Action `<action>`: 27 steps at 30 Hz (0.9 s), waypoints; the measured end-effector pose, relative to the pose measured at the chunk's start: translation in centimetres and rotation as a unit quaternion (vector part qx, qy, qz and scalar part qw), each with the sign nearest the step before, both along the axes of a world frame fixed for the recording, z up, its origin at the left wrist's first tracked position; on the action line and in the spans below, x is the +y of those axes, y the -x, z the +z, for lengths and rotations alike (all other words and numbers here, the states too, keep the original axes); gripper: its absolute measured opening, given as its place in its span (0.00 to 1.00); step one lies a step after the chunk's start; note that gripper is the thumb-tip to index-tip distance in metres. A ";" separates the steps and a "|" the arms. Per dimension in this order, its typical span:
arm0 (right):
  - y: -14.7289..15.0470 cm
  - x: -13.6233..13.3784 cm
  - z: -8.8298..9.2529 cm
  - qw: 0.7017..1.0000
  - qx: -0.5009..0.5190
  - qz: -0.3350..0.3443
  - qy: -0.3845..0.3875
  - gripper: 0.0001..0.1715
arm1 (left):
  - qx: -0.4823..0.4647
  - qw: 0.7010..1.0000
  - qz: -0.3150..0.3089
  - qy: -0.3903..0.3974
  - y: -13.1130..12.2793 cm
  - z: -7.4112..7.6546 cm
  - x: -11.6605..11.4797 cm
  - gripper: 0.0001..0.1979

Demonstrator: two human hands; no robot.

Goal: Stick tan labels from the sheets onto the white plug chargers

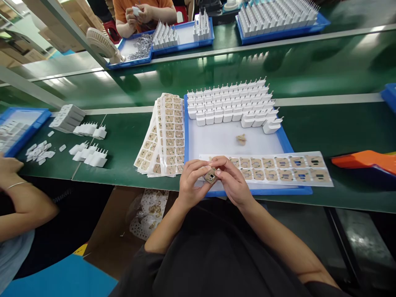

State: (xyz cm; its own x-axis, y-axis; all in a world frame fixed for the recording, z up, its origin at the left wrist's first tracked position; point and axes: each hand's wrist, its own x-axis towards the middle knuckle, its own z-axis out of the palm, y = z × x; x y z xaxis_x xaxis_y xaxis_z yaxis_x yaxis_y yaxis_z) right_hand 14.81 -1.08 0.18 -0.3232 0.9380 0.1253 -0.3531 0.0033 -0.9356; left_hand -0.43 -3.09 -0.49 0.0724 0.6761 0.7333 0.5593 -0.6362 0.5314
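Low over the near edge of the blue tray [297, 190], my two hands meet around a small plug charger [210, 176]. Its upward face is brown with dark port openings; most of its body is hidden by fingers. My left hand [193, 181] grips it from the left. From the other side, my right hand [233, 181] pinches its edge with thumb and fingertips. Directly beside my right hand lies a sheet of brown stickers [278, 168], across the tray's front. White plug chargers [229, 107] stand in rows at the tray's back, pins up.
More sticker sheets [168, 136] overlap left of the tray, which also holds a crumpled brown scrap [241, 139]. Loose white chargers [93, 156] and small white pieces [40, 152] lie farther left. An orange-and-dark object [365, 161] sits right. Co-workers' arms [18, 202] show left and across.
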 end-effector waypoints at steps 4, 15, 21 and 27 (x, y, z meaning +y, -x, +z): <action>-1.0 0.7 0.9 0.994 -0.086 -0.008 -0.064 0.07 | -0.015 1.000 -0.016 0.019 -0.1 0.2 -0.1 0.23; -2.4 1.2 1.9 0.944 -0.187 -0.104 -0.252 0.02 | -0.050 0.988 0.020 0.147 0.1 0.5 -0.6 0.19; -6.1 5.9 2.2 0.890 -0.368 -0.231 -0.137 0.13 | -0.133 0.978 0.034 0.157 0.6 0.1 -0.9 0.20; -8.8 9.8 -0.5 0.747 -0.611 -0.205 -0.162 0.24 | -0.166 0.953 0.220 0.123 8.2 0.8 1.0 0.22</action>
